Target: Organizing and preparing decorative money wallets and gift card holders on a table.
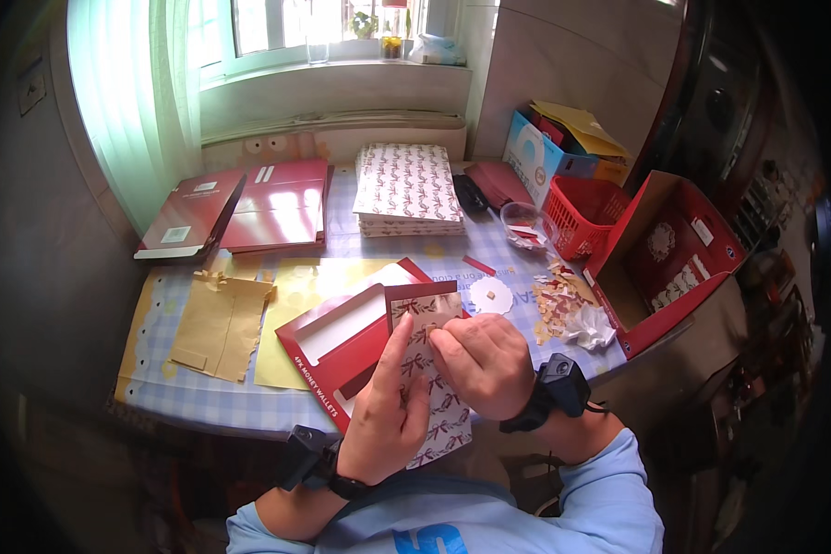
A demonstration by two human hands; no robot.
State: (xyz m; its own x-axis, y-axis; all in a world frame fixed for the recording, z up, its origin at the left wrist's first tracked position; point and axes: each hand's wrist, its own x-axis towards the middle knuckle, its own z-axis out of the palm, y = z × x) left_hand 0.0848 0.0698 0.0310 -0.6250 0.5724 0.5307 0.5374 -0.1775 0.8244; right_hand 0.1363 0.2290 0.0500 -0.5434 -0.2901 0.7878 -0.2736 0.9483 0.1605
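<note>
A long card with a leaf-and-bow print (443, 440) is in my left hand (386, 415), with the index finger stretched along its upper part and the thumb across its face. A brown flap tops the card. My right hand (488, 356) is curled, its fingertips at a small tan square (431, 329) on the card's face. Under the card's upper end lies a red cardboard sleeve (305, 336) with cut-out windows and printed words. Beyond my right hand, a white scalloped paper round (502, 307) rests on the table with another tan square (491, 296) at its middle.
Torn paper bits (561, 298) and crumpled white paper (591, 327) lie beside an open red box (692, 242). Behind are a red basket (585, 215), a clear tub (523, 225), stacked printed cards (408, 183) and red folders (277, 208). A brown envelope (218, 322) lies left.
</note>
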